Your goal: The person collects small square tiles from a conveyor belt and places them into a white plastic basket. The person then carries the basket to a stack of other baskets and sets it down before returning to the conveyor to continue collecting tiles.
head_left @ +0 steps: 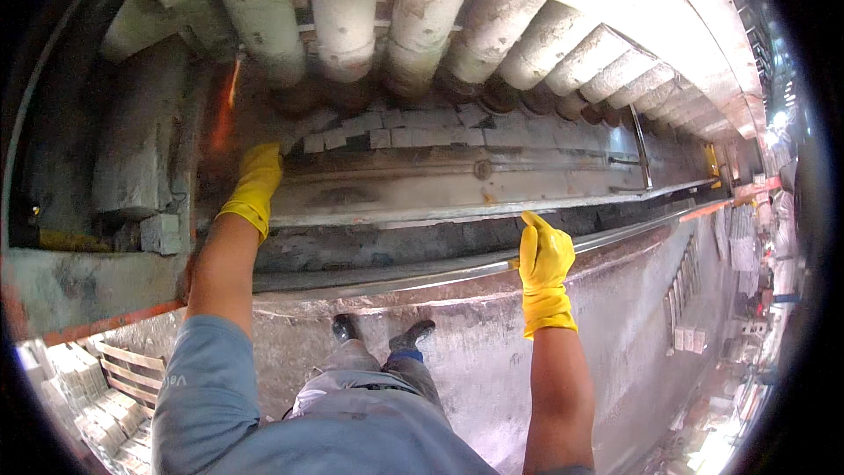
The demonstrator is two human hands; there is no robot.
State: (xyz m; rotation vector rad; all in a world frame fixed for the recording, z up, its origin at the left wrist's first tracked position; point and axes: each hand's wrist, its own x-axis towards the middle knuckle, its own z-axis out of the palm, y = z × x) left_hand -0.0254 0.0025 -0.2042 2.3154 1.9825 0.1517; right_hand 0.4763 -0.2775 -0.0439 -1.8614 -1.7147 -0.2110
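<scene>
My left hand (255,183), in a yellow rubber glove, reaches over a long pale ledge (422,192) into the dark left end of a trough-like machine. Its fingertips fade into shadow beside a row of small light blocks (387,138), so its grip is unclear. My right hand (546,264), gloved in yellow too, is over a shiny metal rail (413,281) along the front edge. Its fingers are curled in, with the thumb side toward the ledge; whatever they may hold is hidden.
Thick grey cylinders (343,22) line the far side under a curved pale cover. An orange glow (227,105) shows at the far left. A thin metal frame (640,154) stands at the right. Wooden slats (132,369) and stacked pale pieces lie at the lower left.
</scene>
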